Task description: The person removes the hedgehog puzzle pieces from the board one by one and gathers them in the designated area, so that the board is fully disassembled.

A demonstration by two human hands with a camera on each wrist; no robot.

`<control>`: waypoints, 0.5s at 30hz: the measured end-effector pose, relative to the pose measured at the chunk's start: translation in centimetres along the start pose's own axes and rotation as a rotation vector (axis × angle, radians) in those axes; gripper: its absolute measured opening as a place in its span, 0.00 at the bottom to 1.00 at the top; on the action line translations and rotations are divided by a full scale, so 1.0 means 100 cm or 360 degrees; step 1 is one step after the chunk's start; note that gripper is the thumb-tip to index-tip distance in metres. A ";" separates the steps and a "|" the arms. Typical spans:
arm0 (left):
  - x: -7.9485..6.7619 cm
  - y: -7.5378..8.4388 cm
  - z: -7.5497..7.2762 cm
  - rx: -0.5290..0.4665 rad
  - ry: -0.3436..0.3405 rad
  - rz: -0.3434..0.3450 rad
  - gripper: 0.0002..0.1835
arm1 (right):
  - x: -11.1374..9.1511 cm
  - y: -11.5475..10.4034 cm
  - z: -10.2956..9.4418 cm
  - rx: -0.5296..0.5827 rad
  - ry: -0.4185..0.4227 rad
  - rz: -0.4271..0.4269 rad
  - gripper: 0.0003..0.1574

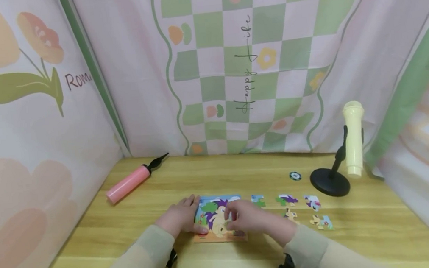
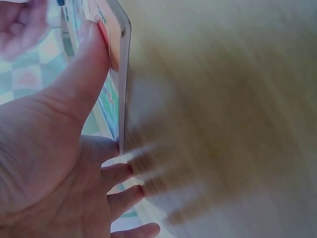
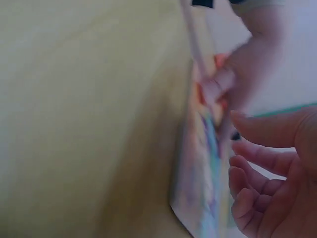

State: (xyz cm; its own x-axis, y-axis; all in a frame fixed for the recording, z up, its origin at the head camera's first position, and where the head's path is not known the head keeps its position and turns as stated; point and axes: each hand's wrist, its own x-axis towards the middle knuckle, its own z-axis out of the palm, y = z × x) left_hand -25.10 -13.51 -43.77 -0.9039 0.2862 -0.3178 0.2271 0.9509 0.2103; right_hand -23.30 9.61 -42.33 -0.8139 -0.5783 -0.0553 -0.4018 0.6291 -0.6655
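A cartoon jigsaw puzzle board [image 1: 219,237] with a purple-haired figure lies flat in front of me. My left hand [image 1: 183,215] rests at its left side; in the left wrist view the thumb [image 2: 89,69] presses on the board's face, while the straight fingers [image 2: 124,201] spread along its edge and onto the table. Over the board's right part hovers my right hand [image 1: 246,217], its thumb and loosely curled fingers apart. The right wrist view shows nothing between those fingers [image 3: 255,178]. Loose puzzle pieces lie right of the board, among them a blue-green one [image 1: 257,200].
More loose pieces, such as a purple-green one [image 1: 287,199] and a blue one [image 1: 326,222], lie farther right. Behind them are a round chip [image 1: 295,176] and a cream microphone [image 1: 354,139] on a black stand [image 1: 330,182]. A pink hand pump [image 1: 128,184] lies back left. Curtains border the table.
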 end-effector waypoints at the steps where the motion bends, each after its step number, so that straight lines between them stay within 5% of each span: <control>1: 0.000 0.000 -0.001 0.0002 0.0002 0.0007 0.59 | 0.004 -0.003 0.007 0.0016 -0.0004 0.0006 0.13; 10: -0.001 0.000 -0.003 -0.0007 0.0016 0.0044 0.58 | 0.031 -0.009 0.046 0.0086 0.0035 0.0047 0.27; 15: -0.001 -0.003 -0.001 -0.0018 0.0027 0.0057 0.59 | 0.034 -0.013 0.053 0.0013 0.0101 0.0079 0.25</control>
State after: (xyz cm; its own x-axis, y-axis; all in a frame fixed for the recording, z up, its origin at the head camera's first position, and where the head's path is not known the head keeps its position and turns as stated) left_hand -25.11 -13.80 -43.68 -0.9012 0.3182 -0.2943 0.2556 0.9385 0.2320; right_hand -23.30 4.09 -45.54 -0.8579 -0.5122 -0.0412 -0.3571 0.6518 -0.6690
